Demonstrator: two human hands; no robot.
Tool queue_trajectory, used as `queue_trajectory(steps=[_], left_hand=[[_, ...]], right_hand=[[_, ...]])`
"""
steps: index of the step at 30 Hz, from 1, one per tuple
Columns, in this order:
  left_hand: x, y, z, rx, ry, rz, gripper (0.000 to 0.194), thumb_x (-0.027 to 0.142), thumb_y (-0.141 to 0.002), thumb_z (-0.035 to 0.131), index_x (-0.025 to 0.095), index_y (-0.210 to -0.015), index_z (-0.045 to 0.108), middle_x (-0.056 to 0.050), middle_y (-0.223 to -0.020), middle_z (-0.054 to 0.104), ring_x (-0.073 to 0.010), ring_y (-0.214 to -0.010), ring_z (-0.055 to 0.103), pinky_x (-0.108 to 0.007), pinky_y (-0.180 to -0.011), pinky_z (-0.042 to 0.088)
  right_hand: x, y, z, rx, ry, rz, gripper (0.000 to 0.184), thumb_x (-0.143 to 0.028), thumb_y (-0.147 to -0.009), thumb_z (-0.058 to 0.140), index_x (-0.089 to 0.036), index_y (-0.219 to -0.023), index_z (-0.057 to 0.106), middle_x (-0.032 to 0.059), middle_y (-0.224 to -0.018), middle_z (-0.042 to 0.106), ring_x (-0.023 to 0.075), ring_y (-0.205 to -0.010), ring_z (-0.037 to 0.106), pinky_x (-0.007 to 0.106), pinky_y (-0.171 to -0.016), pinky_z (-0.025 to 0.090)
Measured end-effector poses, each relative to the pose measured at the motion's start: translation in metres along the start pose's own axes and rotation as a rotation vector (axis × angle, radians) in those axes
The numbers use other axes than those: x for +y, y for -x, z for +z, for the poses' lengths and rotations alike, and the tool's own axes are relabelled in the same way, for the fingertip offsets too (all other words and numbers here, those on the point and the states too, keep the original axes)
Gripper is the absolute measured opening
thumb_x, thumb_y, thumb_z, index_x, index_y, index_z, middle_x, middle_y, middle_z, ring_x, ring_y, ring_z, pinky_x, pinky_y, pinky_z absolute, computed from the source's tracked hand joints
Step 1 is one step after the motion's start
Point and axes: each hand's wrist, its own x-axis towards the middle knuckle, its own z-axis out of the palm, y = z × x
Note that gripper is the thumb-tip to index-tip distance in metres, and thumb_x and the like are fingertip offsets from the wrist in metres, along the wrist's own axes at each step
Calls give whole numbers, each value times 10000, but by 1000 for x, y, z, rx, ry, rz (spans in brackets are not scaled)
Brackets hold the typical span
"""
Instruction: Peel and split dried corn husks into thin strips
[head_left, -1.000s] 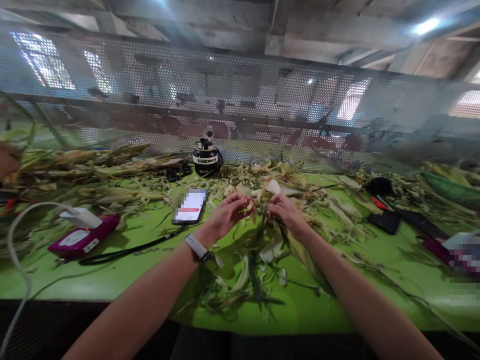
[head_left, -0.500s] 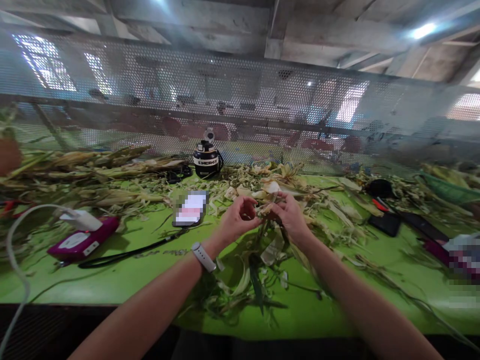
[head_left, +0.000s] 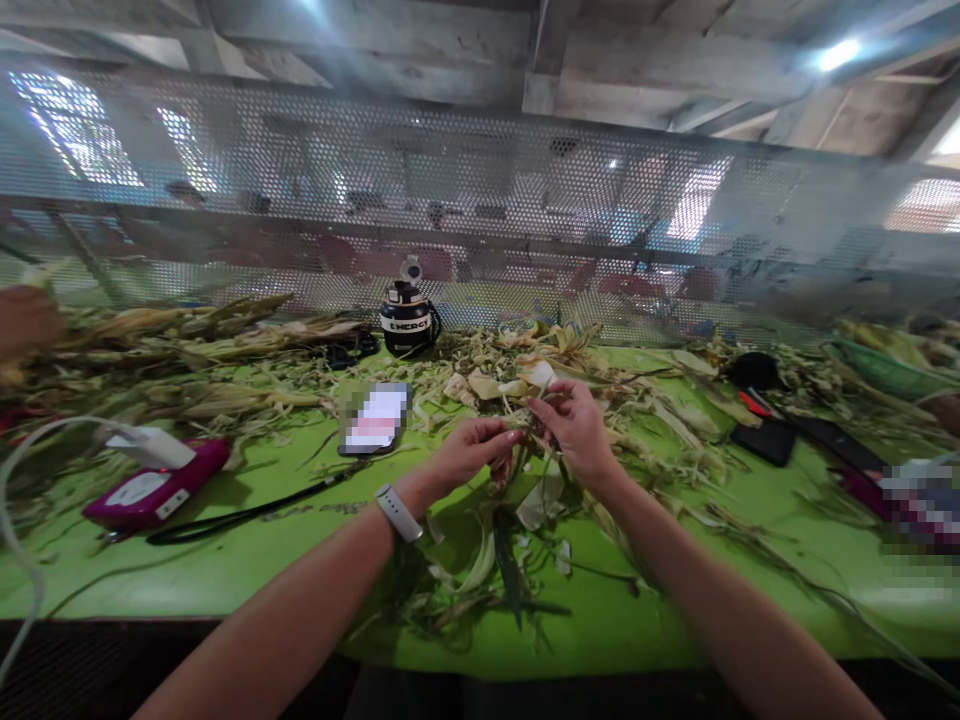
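Note:
My left hand point(head_left: 472, 452) has its thumb and fingers pressed together at the lower left of a bunch of pale corn husk point(head_left: 541, 376); what lies between the fingertips is too small to tell. Just to the right, my right hand point(head_left: 576, 428) pinches the same husk between thumb and fingers, slightly higher than the left. Under both hands lie loose husk strips point(head_left: 484, 550) and a dark green leaf piece point(head_left: 508, 570). A whitish husk flap point(head_left: 541, 500) sits below the right hand.
A phone point(head_left: 377, 418), a purple power bank point(head_left: 159, 485) with a white plug and a black bottle point(head_left: 406, 318) stand on the left. Piled husks point(head_left: 195, 335) line the back by a perforated metal screen point(head_left: 480, 200). Another person's hand point(head_left: 26, 325) is at far left; a green basket point(head_left: 885, 370) is at right.
My left hand has dipped slightly and its fingers, curled in a loop before, now point toward the husk. My right hand stays on the husk. The view has shifted a little.

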Motion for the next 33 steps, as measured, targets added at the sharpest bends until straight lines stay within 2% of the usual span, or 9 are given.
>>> queue_trajectory(steps=[5,9,12,16,22,25,29,31,33], left_hand=[[-1,-6,-10,231,139,24,334,396,-628,750,131,-792,632,31,-578,582,-66,-499,510,-197,-527,435],[3,-10,-19,447,336,92,362,314,-564,799,155,-843,632,16,-743,633,-68,-595,552,-179,-561,442],[5,-11,-19,458,442,162,360,269,-558,800,179,-866,638,20,-785,631,-77,-667,567,-173,-592,440],[2,-12,-13,454,389,82,293,275,-549,803,153,-783,675,-7,-731,642,-97,-671,558,-206,-649,441],[3,-12,-11,464,192,133,289,409,-620,740,155,-718,641,20,-630,582,-93,-585,484,-226,-582,400],[2,-12,-11,451,132,165,294,421,-650,711,154,-694,596,44,-563,513,-75,-517,418,-215,-515,353],[-5,-14,-10,489,129,153,275,333,-623,736,151,-787,610,35,-632,561,-78,-573,468,-207,-564,384],[-7,-15,-12,490,203,129,306,295,-593,752,149,-826,618,22,-714,601,-80,-627,510,-212,-623,419],[-6,-16,-15,491,291,110,328,264,-573,759,150,-847,621,12,-765,623,-84,-662,539,-226,-674,446]], right_hand=[[1,-3,-4,-10,-22,81,393,-440,-624,735,-214,-762,444,-73,-510,600,85,-333,477,208,-357,376],[1,-3,-7,-79,-56,269,334,-418,-619,743,-188,-681,509,-16,-562,657,83,-358,496,217,-382,408],[3,-1,-4,-90,-211,412,306,-362,-605,771,-182,-684,537,-19,-608,670,67,-399,516,208,-440,461],[5,1,0,-74,-407,490,305,-296,-581,802,-182,-686,540,-55,-584,630,42,-431,515,181,-497,490],[4,2,2,-98,-356,578,248,-325,-670,737,-191,-709,532,-51,-588,621,32,-359,431,187,-423,451],[5,1,1,47,-288,523,219,-321,-689,696,-201,-745,521,-45,-619,622,52,-357,444,209,-394,426],[7,-2,-1,218,-202,311,236,-301,-659,676,-226,-776,486,-92,-500,510,81,-382,459,207,-394,396],[6,-1,-2,162,-141,245,231,-309,-655,666,-224,-781,492,-100,-469,473,84,-394,454,202,-407,391],[3,0,-1,-19,-49,232,214,-319,-648,669,-208,-758,522,-84,-504,505,77,-408,452,203,-419,389]])
